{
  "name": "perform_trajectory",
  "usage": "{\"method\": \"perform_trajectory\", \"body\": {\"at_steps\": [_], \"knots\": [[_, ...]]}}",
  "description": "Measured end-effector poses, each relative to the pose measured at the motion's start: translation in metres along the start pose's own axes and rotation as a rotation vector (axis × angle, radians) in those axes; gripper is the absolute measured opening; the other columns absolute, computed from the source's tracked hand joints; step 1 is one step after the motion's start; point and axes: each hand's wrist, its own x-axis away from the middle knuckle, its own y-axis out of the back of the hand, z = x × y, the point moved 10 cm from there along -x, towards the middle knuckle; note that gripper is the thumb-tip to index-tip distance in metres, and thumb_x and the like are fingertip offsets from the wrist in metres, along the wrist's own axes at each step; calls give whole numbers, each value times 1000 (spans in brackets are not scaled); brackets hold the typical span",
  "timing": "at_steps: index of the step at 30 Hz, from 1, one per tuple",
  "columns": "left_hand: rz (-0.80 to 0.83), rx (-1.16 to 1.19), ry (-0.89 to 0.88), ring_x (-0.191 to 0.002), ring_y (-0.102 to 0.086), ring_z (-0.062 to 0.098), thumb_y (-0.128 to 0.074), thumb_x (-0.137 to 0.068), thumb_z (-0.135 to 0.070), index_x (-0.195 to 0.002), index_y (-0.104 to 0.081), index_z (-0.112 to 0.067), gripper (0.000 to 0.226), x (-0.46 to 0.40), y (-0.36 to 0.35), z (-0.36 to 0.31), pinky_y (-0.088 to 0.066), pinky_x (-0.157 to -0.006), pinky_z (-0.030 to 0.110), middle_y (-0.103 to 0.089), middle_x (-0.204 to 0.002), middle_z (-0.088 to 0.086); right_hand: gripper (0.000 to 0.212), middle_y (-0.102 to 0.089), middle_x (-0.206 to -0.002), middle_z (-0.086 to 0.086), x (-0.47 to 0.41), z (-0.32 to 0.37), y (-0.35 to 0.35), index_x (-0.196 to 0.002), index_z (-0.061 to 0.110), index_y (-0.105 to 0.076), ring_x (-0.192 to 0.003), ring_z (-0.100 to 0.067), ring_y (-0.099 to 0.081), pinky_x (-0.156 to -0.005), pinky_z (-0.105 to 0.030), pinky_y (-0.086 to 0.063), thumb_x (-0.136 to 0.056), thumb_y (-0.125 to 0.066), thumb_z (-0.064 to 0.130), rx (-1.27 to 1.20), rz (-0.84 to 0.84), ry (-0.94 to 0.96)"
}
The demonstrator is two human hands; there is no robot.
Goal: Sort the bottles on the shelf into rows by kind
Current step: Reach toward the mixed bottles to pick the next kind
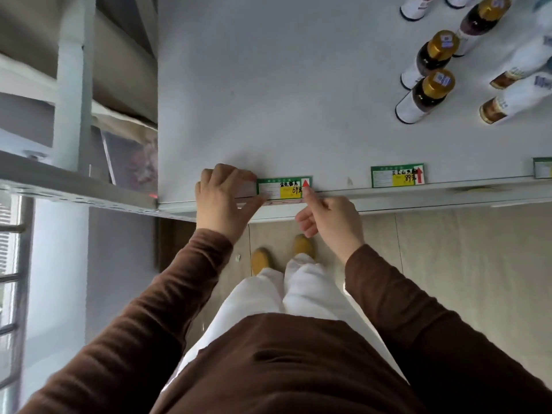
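Brown sleeves point(167, 297) reach forward from my body, above my white trousers point(268, 297) and yellow shoes point(260, 259) on the tiled floor point(463, 249). At the front edge of the white shelf point(283, 100), my left hand point(222, 197) rests over the rim with its fingers curled onto the shelf top, the fingertips touching the left end of a green price label point(283, 187); whether the thumb below closes a pinch on the label strip I cannot tell. My right hand point(333, 218) comes up from under the edge with the index finger held straight, its tip pressing the right end of that same label by the red arrow, while the other fingers are curled in and hold nothing.

A second green price label point(397, 175) stands on the front edge further right, well apart from my hands, and part of a third label point(543, 167) shows at the right border.

Dark gold-capped bottles point(424, 95) stand in a line toward the shelf's back right corner, each with a white label. Just beside them, at the right edge, white bottles with brown bands point(513, 100) lean into view. More white bottles point(413, 7) show at the back edge. None of them touches my hands.

A grey shelf post point(71, 85) rises beyond the left edge.
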Motion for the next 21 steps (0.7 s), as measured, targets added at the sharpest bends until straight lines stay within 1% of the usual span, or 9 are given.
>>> {"method": "perform_trajectory", "body": {"at_steps": [2,7,10,11,14,16,18,21], "knots": [[-7,15,10,-94,-44,21,-69,-74,-56,-101,-64,-33,36,-1,-4,2,-33,-77,31,-54,-100,-6,70,-71,-55,5,-3,-3,-1,-59,20,-73,-46,-13,-67,-66,-31,-56,-89,-40,75,-11,-1,-7],[-14,21,3,-95,-41,18,-68,-74,-56,-99,-61,-36,33,-2,-9,6,-24,-76,27,-52,-100,-9,67,-71,-55,5,-5,-4,-2,-59,23,-74,-45,-13,-67,-64,-30,-56,-89,-42,74,-12,-1,-4],[-9,30,29,-96,-40,18,-69,-74,-56,-99,-61,-36,33,-2,-11,8,-24,-76,28,-52,-101,-9,61,-69,-53,7,-5,-1,-2,-60,31,-73,-43,-10,-65,-59,-25,-52,-89,-39,73,24,7,21],[-6,26,31,-97,-40,18,-69,-74,-55,-99,-61,-36,33,-2,-12,7,-24,-76,28,-52,-101,-9,61,-69,-52,7,-6,0,-2,-60,31,-73,-43,-10,-65,-58,-24,-51,-89,-39,73,32,12,24],[29,2,24,-98,-41,21,-71,-73,-49,-102,-61,-33,34,-2,-11,3,-25,-78,28,-52,-102,-7,67,-69,-52,8,-6,1,2,-57,22,-72,-44,-9,-65,-62,-25,-52,-90,-42,71,82,26,10],[69,-31,13,-100,-43,25,-70,-73,-43,-107,-61,-31,37,-5,-11,-4,-30,-81,32,-53,-106,-3,62,-69,-53,12,-4,7,7,-57,24,-71,-44,-6,-64,-60,-24,-52,-91,-44,68,136,31,39],[98,-34,-9,-101,-44,27,-68,-74,-33,-112,-60,-27,39,-11,-11,-17,-36,-84,36,-53,-109,0,57,-67,-51,13,-2,21,24,-57,25,-69,-44,-4,-63,-59,-26,-54,-93,-47,63,250,-36,116],[124,85,-68,-103,-48,26,-68,-77,-22,-114,-61,-21,38,-28,-11,-51,-42,-87,37,-56,-113,2,52,-64,-51,8,-3,53,73,-59,19,-67,-50,-9,-62,-60,-33,-55,-94,-51,54,379,-211,275]]}}
